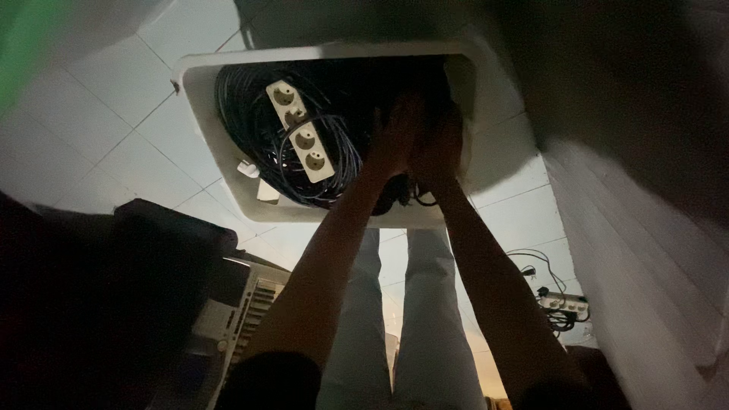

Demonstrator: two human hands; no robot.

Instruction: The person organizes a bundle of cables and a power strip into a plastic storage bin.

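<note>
Head view: dim room, white tiled floor (114, 114), white tub (199, 99) full of coiled dark cable (243, 114). Left hand (396, 133) and right hand (440, 144) sit side by side in the tub's dark right end; white power strip (301, 130) lies left of the fingers, long axis roughly up-down, left hand nearer. Fingers lost in shadow, so curl and any hold can't be told.

- Bin (205, 99): white plastic, smooth, semi-matt.
- Cables (243, 114): dark rubbery sheath, slight sheen.
- Power strip (301, 130): cream plastic, smooth, matt.
- Floor (114, 114): pale glazed tiles, smooth, w/ grout lines.
- Trousers (429, 319): light cloth, matt.
</note>
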